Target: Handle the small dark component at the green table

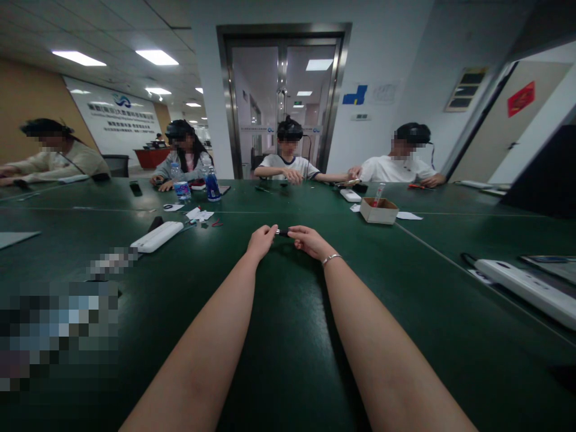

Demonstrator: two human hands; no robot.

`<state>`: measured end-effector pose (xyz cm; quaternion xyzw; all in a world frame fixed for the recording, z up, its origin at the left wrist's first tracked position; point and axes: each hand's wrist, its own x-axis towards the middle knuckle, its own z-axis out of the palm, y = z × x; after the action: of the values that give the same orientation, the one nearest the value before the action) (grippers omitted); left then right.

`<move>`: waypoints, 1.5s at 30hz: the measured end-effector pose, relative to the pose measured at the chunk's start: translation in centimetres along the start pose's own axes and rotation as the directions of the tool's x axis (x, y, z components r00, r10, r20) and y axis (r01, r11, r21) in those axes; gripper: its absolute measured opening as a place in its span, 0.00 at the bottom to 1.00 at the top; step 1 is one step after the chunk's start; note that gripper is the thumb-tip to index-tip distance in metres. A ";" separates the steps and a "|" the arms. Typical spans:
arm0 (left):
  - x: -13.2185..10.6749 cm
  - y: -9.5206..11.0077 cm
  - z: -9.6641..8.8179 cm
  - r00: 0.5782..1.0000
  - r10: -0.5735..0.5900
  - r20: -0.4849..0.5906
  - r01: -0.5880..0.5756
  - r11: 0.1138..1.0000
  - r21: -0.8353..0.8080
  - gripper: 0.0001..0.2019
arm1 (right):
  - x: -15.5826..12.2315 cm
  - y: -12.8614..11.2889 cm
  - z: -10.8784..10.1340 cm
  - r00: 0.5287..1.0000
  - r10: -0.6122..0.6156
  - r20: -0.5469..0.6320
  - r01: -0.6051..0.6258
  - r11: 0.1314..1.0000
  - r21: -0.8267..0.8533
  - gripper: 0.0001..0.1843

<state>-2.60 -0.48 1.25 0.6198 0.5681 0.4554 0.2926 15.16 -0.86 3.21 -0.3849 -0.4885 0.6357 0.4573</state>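
Through the head view, I saw the left hand (262,241) and right hand (314,242) pinching opposite ends of the dark piece (284,233). Light, level grips seemed best.

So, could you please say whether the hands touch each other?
Apart: the head view shows a black object bridging the gap between left hand and right hand.

A broad dark green surface (288,336) with pale seams fills the room's foreground. Beyond it, glass double doors (256,78) in a metal frame (226,90) are set into a white wall (387,42). To the left, a tan wall (22,90) adjoins a white sign board (119,117), with a red desk (150,159) in front. Bright panels (157,57) light the tiled ceiling (117,18). At right, a pale door (540,120) bears a red decoration (521,99).
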 end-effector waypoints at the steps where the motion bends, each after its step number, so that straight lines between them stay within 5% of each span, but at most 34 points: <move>1: 0.0 -0.1 0.1 1.000 0.004 0.004 -0.004 1.000 -0.020 0.19 | 0.0 0.0 0.0 1.000 0.004 -0.009 -0.004 1.000 0.004 0.10; 8: -0.1 0.4 0.2 0.995 0.077 0.058 -0.063 0.976 -0.209 0.10 | 0.0 0.0 0.0 1.000 -0.008 -0.016 0.008 1.000 0.005 0.01; 13: -0.6 1.2 -0.1 0.986 0.155 0.059 -0.134 0.953 -0.271 0.08 | -0.2 -0.3 0.1 1.000 0.002 -0.023 -0.002 1.000 -0.002 0.04; 20: -0.7 1.7 0.2 0.997 0.003 0.072 0.019 0.956 -0.294 0.10 | -0.2 -0.2 0.3 1.000 0.001 -0.011 -0.001 1.000 0.012 0.05; 29: -0.2 1.2 0.2 0.994 -0.058 0.092 0.080 0.962 -0.259 0.11 | 0.1 0.0 0.1 1.000 0.011 0.002 -0.011 1.000 0.006 0.05; 45: -0.4 1.3 0.2 0.997 0.016 0.070 0.000 0.973 -0.232 0.11 | -0.3 -0.3 0.4 1.000 0.021 0.016 -0.021 1.000 0.005 0.05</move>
<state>-1.84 -1.07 2.20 0.5997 0.4977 0.4973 0.3812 14.95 -1.17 3.61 -0.3835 -0.4864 0.6448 0.4479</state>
